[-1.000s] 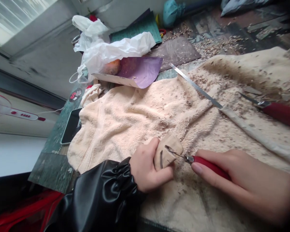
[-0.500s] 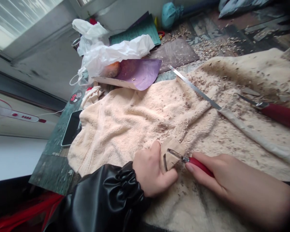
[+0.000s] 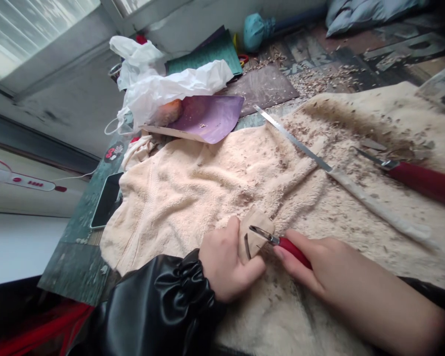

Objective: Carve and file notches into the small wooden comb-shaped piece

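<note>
My left hand (image 3: 222,269), coming out of a black shiny sleeve, is closed around a small pale wooden piece (image 3: 258,222) low in the middle of the view. Dark narrow cuts mark the face of that piece. In my right hand (image 3: 319,264) is a red-handled carving tool (image 3: 294,251), gripped with the thumb along its handle. Its slim, slotted metal head lies over the wood's face; whether the edge bites in cannot be made out. Beneath both hands spreads a cream towel (image 3: 178,198) sprinkled with wood shavings.
To the right lie a red-handled hooked knife (image 3: 419,180) and a long thin metal blade with a wrapped grip (image 3: 374,205). Behind the towel are a purple sheet (image 3: 215,116), a white plastic bag (image 3: 181,79) and scattered shavings (image 3: 322,76). A dark-screened device (image 3: 107,200) sits left.
The whole view has shifted slightly. My right hand and the carving tool have come a little closer to my left hand, with the tool's head still over the wood.
</note>
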Tool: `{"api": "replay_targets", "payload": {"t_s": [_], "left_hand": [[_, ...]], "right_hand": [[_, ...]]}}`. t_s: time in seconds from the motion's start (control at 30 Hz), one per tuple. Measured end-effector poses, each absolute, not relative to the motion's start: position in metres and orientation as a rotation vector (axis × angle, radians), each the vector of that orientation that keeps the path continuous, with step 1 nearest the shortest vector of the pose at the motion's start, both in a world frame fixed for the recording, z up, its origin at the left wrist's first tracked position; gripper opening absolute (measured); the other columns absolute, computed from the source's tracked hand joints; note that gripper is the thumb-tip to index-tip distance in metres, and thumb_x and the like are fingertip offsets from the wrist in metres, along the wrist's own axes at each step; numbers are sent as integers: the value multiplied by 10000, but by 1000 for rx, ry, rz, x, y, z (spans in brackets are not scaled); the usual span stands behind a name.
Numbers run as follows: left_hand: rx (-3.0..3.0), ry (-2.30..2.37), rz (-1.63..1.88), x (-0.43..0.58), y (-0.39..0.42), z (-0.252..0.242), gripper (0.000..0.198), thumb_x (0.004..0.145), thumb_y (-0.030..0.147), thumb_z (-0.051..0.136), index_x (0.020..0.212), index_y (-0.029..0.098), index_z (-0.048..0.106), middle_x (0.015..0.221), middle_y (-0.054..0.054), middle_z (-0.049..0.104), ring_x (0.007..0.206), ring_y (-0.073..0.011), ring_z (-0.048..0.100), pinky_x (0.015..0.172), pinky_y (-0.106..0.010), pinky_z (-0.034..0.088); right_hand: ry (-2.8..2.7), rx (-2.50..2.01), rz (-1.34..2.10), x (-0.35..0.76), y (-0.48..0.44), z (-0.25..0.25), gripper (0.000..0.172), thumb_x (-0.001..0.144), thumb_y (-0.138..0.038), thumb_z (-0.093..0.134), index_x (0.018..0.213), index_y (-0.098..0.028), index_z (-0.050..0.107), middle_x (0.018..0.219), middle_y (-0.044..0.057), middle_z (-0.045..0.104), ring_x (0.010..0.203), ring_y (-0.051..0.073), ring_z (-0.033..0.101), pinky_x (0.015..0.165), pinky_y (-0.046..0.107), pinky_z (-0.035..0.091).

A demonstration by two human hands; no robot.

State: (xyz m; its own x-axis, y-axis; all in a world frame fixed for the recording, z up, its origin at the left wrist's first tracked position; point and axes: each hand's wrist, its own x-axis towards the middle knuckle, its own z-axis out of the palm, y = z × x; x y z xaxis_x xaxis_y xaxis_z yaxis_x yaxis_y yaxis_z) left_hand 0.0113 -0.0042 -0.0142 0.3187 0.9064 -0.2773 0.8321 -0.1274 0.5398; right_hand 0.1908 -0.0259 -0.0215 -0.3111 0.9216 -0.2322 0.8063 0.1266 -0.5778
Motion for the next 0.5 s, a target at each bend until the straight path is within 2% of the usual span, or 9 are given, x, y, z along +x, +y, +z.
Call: {"api": "replay_targets", "payload": {"t_s": [0.3,0.5], "left_hand": [[1966,1478,125,10,-5,-14,271,619,389,494,696,199,316,559,31,398,498,-118,381,478,-262,299],[2029,1590,155,15,-9,-21,258,650,414,435,724,197,318,521,33,381,439,-118,366,439,-262,283]], "right_hand": [[-2195,-1707,1168,199,-27,-14,369,868,-445,353,639,-221,536,530,-1,605,434,122,546,404,237,325],[-2173,-1748,956,190,-31,-20,352,868,-435,348,666,-215,534,486,4,584,415,134,535,420,241,351]]}}
